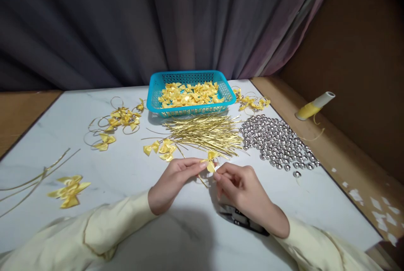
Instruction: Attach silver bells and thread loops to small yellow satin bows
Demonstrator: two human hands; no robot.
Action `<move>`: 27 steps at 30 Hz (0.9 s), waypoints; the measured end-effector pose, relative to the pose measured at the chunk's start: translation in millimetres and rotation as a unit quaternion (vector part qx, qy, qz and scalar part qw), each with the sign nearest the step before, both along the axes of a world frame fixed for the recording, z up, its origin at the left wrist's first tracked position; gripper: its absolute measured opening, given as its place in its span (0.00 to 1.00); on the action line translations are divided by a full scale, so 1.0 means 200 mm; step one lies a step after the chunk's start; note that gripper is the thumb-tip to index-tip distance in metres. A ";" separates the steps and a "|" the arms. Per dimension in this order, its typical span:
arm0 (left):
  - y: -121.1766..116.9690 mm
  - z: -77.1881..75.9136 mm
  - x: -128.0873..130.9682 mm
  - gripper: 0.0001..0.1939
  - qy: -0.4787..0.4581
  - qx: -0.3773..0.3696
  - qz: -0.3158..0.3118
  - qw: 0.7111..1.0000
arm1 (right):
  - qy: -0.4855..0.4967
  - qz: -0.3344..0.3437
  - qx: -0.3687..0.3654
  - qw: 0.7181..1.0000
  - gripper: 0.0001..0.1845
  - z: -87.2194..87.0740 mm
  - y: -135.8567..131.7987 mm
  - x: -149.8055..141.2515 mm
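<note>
Between the thumb and fingers of my left hand (179, 178) is a small yellow ribbon bow (212, 155), raised a little above the table. My right hand (241, 187) pinches a thin pale strand at the bow's lower right side. A loop of thin wire shows beside the bow, and a gold tie (202, 181) hangs below it. Just beyond my hands lies a heap of gold metallic ties (205, 132). Loose yellow bows (166, 148) rest left of that heap. Under my right wrist sits a black object (241, 219), mostly hidden.
A blue basket (152, 94) of yellow bows stands at the back. Small silver round pieces (274, 138) spread at right. Looped gold ties with bows (124, 118) lie left and right of the basket. More bows (69, 191) lie near left. A yellow thread spool (312, 109) stands right.
</note>
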State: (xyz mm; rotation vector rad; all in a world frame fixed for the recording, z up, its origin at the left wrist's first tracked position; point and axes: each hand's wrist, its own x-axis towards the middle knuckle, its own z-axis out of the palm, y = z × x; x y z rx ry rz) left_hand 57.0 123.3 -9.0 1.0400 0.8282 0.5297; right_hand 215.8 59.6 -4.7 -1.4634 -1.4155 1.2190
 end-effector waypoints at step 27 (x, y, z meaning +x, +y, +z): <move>0.00 0.01 -0.01 0.09 0.001 0.019 -0.001 1.000 | -0.084 0.027 0.091 0.992 0.09 -0.02 0.02 0.03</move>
